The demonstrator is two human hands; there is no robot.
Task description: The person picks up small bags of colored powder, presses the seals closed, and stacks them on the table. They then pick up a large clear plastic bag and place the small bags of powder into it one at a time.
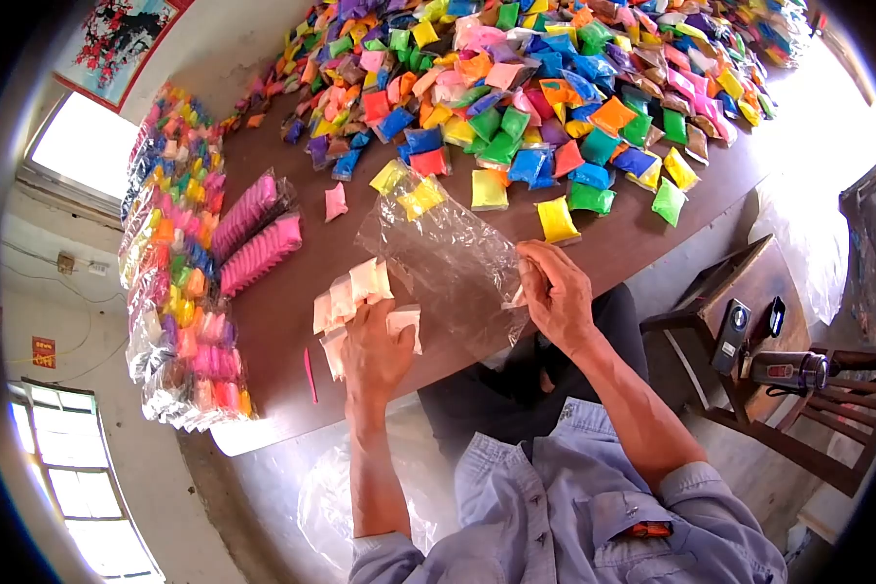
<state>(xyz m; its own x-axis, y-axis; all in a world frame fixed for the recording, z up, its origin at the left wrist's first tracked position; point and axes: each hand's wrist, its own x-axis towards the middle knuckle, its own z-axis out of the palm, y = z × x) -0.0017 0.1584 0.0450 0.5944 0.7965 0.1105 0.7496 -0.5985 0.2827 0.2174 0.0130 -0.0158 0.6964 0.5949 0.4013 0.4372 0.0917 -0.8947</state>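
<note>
My left hand point(375, 355) lies over a small cluster of pale peach packets point(362, 282) on the table, its thumb apart from the fingers. The packets overlap in rows, and the hand covers part of them. My right hand point(557, 292) is closed, with thumb and fingers pinching the edge of a clear plastic bag point(448, 253). Wrinkled and see-through, the bag spreads leftward over the table toward the pale packets. Something small and pale shows at the right fingertips, but I cannot tell what it is. Yellow packets point(421, 199) show through the bag's far end.
A large heap of colourful packets point(555, 107) fills the table's far side. Filled clear bags point(180, 263) line the left edge, beside two rows of pink packets point(261, 255). A thin pink stick point(310, 376) lies near my left hand. At right, a wooden stool point(749, 321) holds a flask point(790, 370).
</note>
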